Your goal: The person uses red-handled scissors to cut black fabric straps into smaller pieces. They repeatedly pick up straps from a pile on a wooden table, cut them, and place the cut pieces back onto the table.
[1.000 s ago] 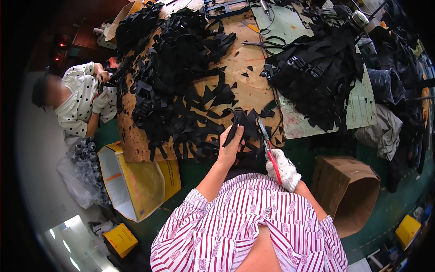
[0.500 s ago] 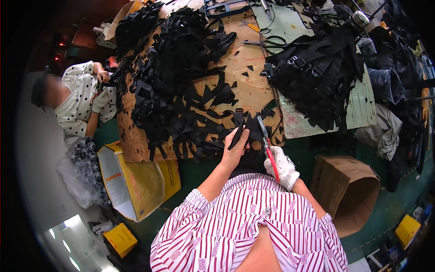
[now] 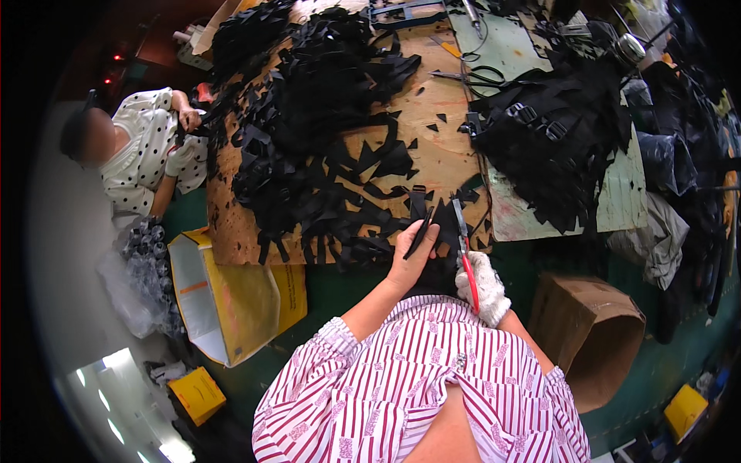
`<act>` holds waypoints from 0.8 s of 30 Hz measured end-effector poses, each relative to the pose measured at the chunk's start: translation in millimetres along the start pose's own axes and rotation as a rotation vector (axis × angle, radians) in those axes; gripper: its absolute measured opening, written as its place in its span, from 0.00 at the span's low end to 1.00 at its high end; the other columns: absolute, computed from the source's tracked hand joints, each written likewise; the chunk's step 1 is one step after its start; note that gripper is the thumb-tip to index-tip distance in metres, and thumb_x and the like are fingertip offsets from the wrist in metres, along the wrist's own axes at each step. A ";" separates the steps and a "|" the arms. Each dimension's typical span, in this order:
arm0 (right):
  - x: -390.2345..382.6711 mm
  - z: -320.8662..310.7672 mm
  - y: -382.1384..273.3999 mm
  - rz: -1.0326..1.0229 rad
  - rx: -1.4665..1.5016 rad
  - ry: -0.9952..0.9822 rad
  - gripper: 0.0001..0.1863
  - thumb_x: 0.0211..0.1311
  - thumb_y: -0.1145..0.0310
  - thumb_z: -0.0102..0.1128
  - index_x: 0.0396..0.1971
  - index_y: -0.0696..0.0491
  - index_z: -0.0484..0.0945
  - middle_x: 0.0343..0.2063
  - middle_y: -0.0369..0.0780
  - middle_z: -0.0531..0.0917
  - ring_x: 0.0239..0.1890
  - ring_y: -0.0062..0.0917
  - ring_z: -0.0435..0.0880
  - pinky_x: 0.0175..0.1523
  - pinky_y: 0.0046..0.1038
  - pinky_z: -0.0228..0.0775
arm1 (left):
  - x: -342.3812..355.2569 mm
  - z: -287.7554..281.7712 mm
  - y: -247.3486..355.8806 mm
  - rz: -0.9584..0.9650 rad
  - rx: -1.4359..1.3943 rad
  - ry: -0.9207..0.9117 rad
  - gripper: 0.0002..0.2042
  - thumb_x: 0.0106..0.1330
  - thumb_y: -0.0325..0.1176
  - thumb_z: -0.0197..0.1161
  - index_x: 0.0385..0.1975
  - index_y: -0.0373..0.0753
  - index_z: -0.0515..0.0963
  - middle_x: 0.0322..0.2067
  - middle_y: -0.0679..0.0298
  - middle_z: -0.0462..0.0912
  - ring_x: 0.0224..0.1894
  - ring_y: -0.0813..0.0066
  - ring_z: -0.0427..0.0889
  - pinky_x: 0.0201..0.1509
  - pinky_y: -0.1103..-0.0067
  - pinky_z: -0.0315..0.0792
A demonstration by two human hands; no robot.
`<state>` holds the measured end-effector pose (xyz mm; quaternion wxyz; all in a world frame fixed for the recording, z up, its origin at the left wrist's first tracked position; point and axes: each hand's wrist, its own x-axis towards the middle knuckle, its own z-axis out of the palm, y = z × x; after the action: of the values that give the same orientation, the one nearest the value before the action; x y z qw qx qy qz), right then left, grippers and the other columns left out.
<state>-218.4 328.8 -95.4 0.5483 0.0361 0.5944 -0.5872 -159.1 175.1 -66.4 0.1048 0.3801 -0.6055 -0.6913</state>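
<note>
My left hand (image 3: 414,251), bare, is closed round a folded black webbing strap (image 3: 421,234). A small black buckle (image 3: 418,189) shows at the strap's upper end, over the near table edge. My right hand (image 3: 484,287) wears a white knitted glove and grips a long-jawed metal hand tool with red handles (image 3: 468,268). Its jaws point away from me, just right of the strap and apart from it. Whether they are parted is too small to tell. Loose black strap pieces (image 3: 355,251) lie around the left hand's side of the table edge.
A big heap of black straps (image 3: 324,85) covers the wooden table (image 3: 444,166). Another pile with buckles (image 3: 559,147) rests on a pale green board (image 3: 639,197). Black-handled scissors (image 3: 486,76) lie behind. A cardboard box (image 3: 567,309) and a yellow bag (image 3: 239,305) flank me; a co-worker (image 3: 147,147) sits left.
The whole view has shifted slightly, moving the table things to the right. Both hands keep their holds; the strap in my left hand is tilted a little differently.
</note>
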 end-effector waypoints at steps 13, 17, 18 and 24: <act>-11.0 0.3 -19.0 -0.095 -0.106 -0.113 0.19 0.55 0.66 0.57 0.43 0.58 0.63 0.20 0.34 0.69 0.16 0.17 0.69 0.20 0.19 0.64 | -5.6 -9.8 -0.3 -0.008 -0.002 -0.022 0.13 0.65 0.43 0.56 0.27 0.39 0.71 0.17 0.75 0.66 0.18 0.90 0.66 0.22 0.88 0.59; -13.1 4.0 -26.0 -0.057 -0.075 -0.072 0.18 0.52 0.72 0.54 0.44 0.58 0.63 0.20 0.35 0.70 0.15 0.18 0.68 0.20 0.20 0.63 | -6.4 -8.1 -4.2 0.027 0.012 -0.029 0.13 0.66 0.41 0.56 0.27 0.38 0.71 0.17 0.75 0.67 0.18 0.90 0.66 0.22 0.88 0.60; -14.3 5.0 -27.3 -0.052 -0.111 -0.063 0.18 0.52 0.73 0.53 0.43 0.58 0.64 0.20 0.35 0.70 0.15 0.18 0.68 0.19 0.20 0.63 | -5.6 -8.0 -5.4 0.044 0.007 -0.025 0.13 0.66 0.42 0.56 0.26 0.39 0.71 0.17 0.75 0.67 0.18 0.90 0.66 0.22 0.88 0.60; -19.8 11.7 -39.2 0.042 -0.077 -0.053 0.18 0.50 0.75 0.51 0.43 0.59 0.64 0.19 0.36 0.70 0.13 0.18 0.67 0.19 0.20 0.63 | -3.6 -13.6 -0.6 -0.040 0.030 0.004 0.14 0.65 0.44 0.57 0.25 0.40 0.71 0.17 0.75 0.67 0.18 0.89 0.67 0.21 0.88 0.61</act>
<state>-230.3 320.1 -52.5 0.5773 0.0118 0.6009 -0.5527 -147.6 167.1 -65.2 0.0863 0.3950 -0.6080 -0.6833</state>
